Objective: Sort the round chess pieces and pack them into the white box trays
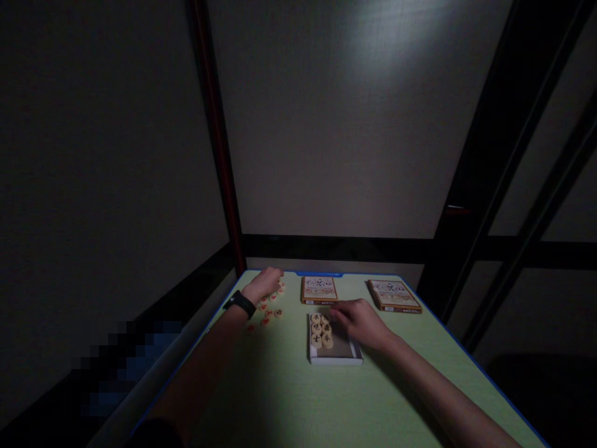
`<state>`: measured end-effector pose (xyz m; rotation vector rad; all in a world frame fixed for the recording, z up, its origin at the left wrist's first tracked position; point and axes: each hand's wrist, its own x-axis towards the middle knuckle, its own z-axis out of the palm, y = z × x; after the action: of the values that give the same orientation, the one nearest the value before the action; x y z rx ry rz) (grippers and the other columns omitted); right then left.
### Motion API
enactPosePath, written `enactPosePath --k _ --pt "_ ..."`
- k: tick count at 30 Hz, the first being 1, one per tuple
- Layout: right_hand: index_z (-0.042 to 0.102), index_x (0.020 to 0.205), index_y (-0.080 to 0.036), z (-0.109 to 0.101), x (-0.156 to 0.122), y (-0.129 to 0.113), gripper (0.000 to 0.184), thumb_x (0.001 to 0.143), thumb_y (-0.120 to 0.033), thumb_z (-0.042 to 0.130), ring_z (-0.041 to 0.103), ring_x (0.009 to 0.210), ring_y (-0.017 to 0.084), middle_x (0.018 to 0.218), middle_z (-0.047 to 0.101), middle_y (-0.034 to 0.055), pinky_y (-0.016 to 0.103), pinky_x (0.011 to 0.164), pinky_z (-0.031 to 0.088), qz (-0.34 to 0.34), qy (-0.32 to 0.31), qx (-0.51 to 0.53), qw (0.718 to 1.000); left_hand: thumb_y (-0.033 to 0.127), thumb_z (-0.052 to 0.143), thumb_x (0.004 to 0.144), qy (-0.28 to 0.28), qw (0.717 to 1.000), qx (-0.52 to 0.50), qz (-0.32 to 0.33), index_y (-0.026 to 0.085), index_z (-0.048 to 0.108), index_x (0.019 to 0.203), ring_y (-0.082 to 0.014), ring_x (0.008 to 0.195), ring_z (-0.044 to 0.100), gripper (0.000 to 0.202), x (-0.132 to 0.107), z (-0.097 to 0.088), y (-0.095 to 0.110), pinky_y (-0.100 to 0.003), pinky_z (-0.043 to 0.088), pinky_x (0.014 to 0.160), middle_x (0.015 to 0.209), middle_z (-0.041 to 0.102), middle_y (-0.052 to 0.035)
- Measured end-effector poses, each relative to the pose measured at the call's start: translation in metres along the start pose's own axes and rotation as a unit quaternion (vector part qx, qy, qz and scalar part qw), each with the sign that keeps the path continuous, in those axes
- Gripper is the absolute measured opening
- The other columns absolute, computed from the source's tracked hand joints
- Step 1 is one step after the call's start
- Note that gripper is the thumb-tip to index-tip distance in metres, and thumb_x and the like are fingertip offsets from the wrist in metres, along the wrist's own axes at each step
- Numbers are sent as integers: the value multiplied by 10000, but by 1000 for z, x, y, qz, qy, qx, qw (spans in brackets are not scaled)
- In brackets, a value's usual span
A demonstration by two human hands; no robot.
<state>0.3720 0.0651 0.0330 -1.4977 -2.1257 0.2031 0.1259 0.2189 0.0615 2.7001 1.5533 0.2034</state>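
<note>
My left hand (265, 283) reaches to the far left of the green table (289, 398), fingers curled down over a scatter of round pale game pieces (268, 309) with red marks. A black watch (240, 303) sits on that wrist. My right hand (361, 323) lies over the right side of a small white tray (336, 356), fingertips bent at the several round pieces (321, 330) stacked in its far left corner. Whether either hand pinches a piece is hidden.
Two flat brown-edged boxes with printed lids lie at the far edge, one in the middle (319, 290), one at the right (393, 295). The table has a blue rim and stands in a dim corner against pale walls with dark wooden posts.
</note>
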Motion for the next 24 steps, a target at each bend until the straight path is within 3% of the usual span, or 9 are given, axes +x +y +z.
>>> enactPosePath --k 3,5,8,11,15,17,19,24 --pt "673 1161 -196 11 3 8 300 892 -242 549 698 868 217 1046 744 93 345 809 538 14 88 118 989 167 565 880 37 998 -39 40 191 617 1282 -213 1128 626 406 -10 -10 37 -279 463 972 1185 703 -100" --pt "591 1279 -222 16 5 11 431 849 -217 595 687 949 213 1221 674 104 379 866 555 4 139 179 974 184 616 844 80 985 -132 75 175 677 1177 -216 1008 671 339 -20 -12 67 -294 496 932 1089 735 -81" --pt "582 1257 -245 18 5 9 426 836 -216 632 642 1055 228 1244 620 105 409 928 548 -50 191 187 962 206 641 818 143 957 -244 63 182 719 1010 -204 905 693 208 -36 -5 108 -309 531 879 982 755 -57" --pt "609 1187 -243 16 3 5 302 887 -221 586 627 1057 236 1136 641 107 407 928 545 -107 229 145 956 131 650 778 124 895 -426 39 179 699 983 -173 792 705 216 -43 11 129 -273 563 749 886 759 -49" --pt "631 1127 -239 15 1 5 221 939 -245 514 652 1003 238 1079 682 103 399 901 546 -110 244 111 957 140 764 684 103 760 -641 30 136 665 925 -185 825 715 260 -42 32 128 -293 583 769 927 751 -93" --pt "632 1133 -238 16 2 7 226 930 -266 536 665 1002 239 1103 699 98 395 912 540 -77 240 128 959 200 811 655 107 713 -692 41 135 664 913 -199 873 716 304 -41 37 121 -326 581 831 964 748 -104" --pt "626 1160 -233 16 4 9 262 908 -269 564 673 1004 238 1133 706 93 389 919 537 -32 234 167 957 253 834 639 121 696 -707 35 141 669 923 -212 914 714 348 -43 40 113 -343 573 867 986 747 -106" --pt "626 1153 -209 14 8 11 299 861 -240 574 668 1007 234 1141 711 98 380 927 520 27 223 247 943 313 825 644 139 714 -686 0 145 677 988 -220 915 710 411 -45 40 98 -340 566 852 990 745 -93"
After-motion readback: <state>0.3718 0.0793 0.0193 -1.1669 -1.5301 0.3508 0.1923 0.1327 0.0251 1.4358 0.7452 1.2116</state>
